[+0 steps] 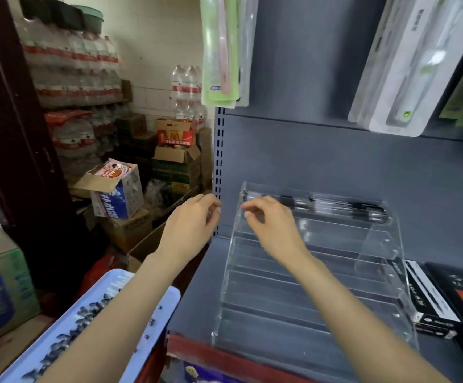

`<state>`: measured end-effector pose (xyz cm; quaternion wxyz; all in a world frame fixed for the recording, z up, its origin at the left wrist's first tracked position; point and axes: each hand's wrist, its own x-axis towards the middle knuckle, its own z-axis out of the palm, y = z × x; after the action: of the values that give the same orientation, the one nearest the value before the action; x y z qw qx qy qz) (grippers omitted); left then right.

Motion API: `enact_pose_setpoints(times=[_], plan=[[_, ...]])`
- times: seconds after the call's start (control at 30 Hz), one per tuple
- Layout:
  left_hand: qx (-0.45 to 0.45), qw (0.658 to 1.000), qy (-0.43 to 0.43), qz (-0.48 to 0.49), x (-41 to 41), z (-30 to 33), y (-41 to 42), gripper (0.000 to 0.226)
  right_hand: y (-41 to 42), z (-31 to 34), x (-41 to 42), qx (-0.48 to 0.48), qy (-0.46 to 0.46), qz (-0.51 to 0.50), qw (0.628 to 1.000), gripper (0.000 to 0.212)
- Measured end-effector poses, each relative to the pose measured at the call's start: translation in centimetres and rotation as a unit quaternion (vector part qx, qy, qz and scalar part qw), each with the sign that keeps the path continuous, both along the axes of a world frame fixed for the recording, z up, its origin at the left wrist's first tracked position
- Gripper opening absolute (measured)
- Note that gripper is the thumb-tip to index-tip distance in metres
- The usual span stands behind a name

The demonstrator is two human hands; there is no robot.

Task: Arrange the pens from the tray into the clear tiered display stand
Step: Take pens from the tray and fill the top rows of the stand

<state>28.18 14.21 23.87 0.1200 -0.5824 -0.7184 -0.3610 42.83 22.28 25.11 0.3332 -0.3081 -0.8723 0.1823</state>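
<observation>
Clear tiered display stand (307, 272) sits on grey shelf (197, 286). Black pens (343, 208) lie in its top tier, at 1 o'clock from right hand (272, 225). Right hand's fingers are curled at the stand's upper left corner; grasp unclear. Left hand (191, 225) is just left of the stand, fingers curled, contents unclear. Light blue tray (153, 327) with more pens (86, 316) sits at 7 o'clock under the left forearm.

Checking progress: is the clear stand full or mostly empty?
Mostly empty. The clear stand has pens only in its top tier; the lower tiers show bare acrylic. More pens lie on the tray.
</observation>
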Motion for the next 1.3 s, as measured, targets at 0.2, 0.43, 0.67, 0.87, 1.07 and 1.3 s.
enact_pose_setpoints(times=[0.2, 0.43, 0.67, 0.87, 1.07, 1.3], plan=[[-0.053, 0.997, -0.041, 0.04, -9.3, -4.8, -7.6, 0.019, -7.5, -4.0, -9.6, -0.038, -0.025, 0.053, 0.998, 0.023], [-0.182, 0.977, -0.103, 0.05, -19.7, -12.5, -15.9, 0.017, -14.8, -12.6, -20.6, -0.122, -0.134, 0.061, 0.982, 0.024], [-0.321, 0.936, -0.143, 0.027, -24.0, -20.9, -20.5, 0.025, -18.5, -20.9, -24.3, -0.194, -0.242, 0.043, 0.95, 0.03], [-0.431, 0.896, -0.09, -0.051, -24.4, -25.9, -21.5, 0.05, -19.7, -26.5, -24.5, -0.214, -0.328, 0.016, 0.92, 0.037], [-0.387, 0.911, -0.134, -0.044, -25.1, -27.8, -21.2, 0.038, -18.9, -27.5, -24.6, -0.179, -0.35, 0.026, 0.919, 0.021], [-0.345, 0.922, -0.173, -0.039, -26.0, -27.6, -20.2, 0.026, -17.9, -27.5, -24.8, -0.222, -0.36, 0.033, 0.906, 0.037]])
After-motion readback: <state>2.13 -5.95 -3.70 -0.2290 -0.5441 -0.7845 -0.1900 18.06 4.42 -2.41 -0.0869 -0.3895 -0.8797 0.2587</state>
